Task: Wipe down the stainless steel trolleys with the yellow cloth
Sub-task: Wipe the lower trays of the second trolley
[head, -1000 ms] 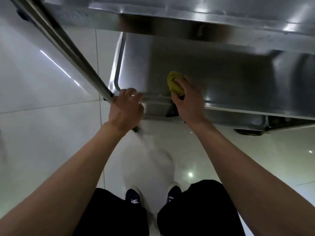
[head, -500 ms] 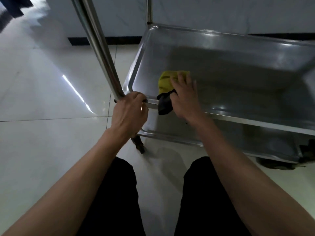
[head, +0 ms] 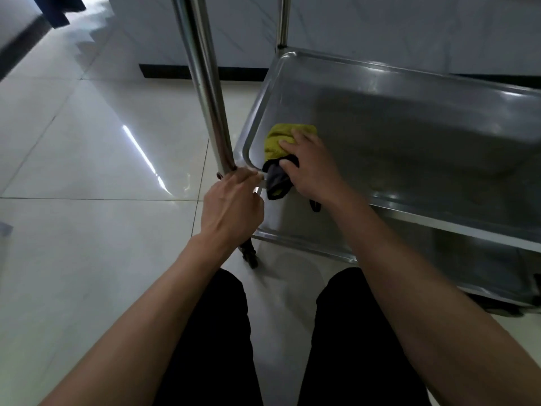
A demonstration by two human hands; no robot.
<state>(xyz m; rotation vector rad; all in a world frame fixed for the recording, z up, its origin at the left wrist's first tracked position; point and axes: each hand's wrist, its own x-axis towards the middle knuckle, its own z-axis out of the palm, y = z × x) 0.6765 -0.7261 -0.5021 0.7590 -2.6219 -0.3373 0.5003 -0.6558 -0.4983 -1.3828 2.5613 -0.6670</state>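
Down low beside the trolley, the person's right hand (head: 311, 168) presses the yellow cloth (head: 282, 139) flat onto the lower tray (head: 409, 136), in its near-left corner; the fingers (head: 288, 143) lie fairly straight on top of the fabric while the thumb tucks into a dark grey fold of cloth (head: 276, 180) that spills over the tray's front rim. The left hand (head: 231, 206) is curled tight around the tray's corner, just at the foot of the upright steel post (head: 205, 83), bracing the frame.

What could go wrong: the trolley stands on castors (head: 248, 254) over glossy floor tiles (head: 87, 142), so a hard push of the cloth could roll it away if the left hand slackens. The overhanging grey fold could also snag on the rim or slip out from under the palm, leaving bare skin dragging on steel. The corner curve may stay unwiped if strokes run only across the flat.

Compared with half a second ago, the view has tipped slightly upward, so more of the far wall and post shows. The cloth has spread wider beneath the fingers and sits a little deeper into the tray, while the left hand keeps the same grip at the corner.
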